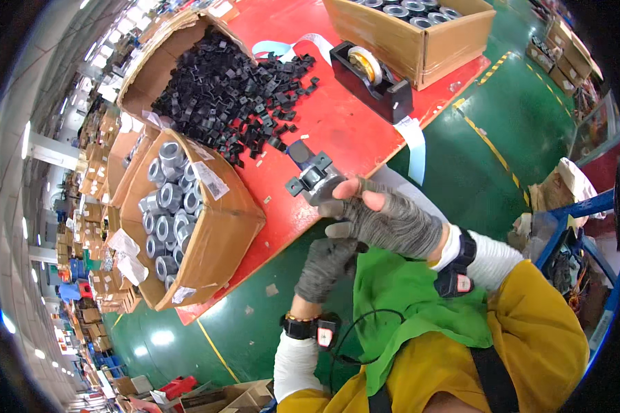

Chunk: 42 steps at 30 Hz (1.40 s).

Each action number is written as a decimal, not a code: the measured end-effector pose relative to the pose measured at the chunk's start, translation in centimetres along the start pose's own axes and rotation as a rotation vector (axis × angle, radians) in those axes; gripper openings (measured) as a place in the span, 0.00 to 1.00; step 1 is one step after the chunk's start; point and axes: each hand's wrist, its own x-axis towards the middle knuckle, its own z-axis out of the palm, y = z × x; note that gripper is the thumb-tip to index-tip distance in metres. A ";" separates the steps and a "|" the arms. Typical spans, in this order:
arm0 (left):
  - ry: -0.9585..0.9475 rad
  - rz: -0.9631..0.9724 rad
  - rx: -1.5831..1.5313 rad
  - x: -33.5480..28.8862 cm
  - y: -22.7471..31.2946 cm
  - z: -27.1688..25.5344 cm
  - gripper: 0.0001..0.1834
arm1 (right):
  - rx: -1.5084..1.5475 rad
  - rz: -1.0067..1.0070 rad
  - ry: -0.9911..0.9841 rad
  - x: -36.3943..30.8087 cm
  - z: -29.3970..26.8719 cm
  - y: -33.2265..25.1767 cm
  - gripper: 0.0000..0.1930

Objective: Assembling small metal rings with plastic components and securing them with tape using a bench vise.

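A silver-grey metal cylinder [327,187] with a black clip bracket [313,175] at its far end is at the near edge of the red table. My right hand [396,220], in a grey fingerless glove, reaches in from the right with its fingers closed about the cylinder's near end. Just below it, my left hand [325,267], gloved alike, has its fingers curled; a small dark thing shows by its fingertips, too hidden to name. Beyond the cylinder lies a dark part with a round face [299,152]. Many loose black clips [217,89] are heaped farther left.
An open carton of grey metal cylinders [227,227] stands at the table's left edge. Clips spill from another carton [141,79] behind it. A black tape dispenser [393,96] and a box of cylinders [441,58] stand at the far right. Blue metal framing [582,206] stands right.
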 end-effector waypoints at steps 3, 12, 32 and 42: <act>-0.060 0.018 0.435 0.7 1.0 -4.2 0.16 | 0.333 -0.068 -0.143 1.5 -1.1 1.8 0.17; 0.147 0.224 0.047 7.0 7.1 -5.5 0.13 | 0.402 -0.062 -0.156 2.8 -0.7 2.0 0.15; 0.046 0.345 0.180 8.0 13.3 -6.6 0.11 | -1.277 0.090 -0.062 9.9 -0.4 -7.7 0.12; 0.134 0.354 0.082 6.4 12.4 -5.7 0.13 | -1.842 -0.998 -0.176 5.1 0.5 -4.5 0.07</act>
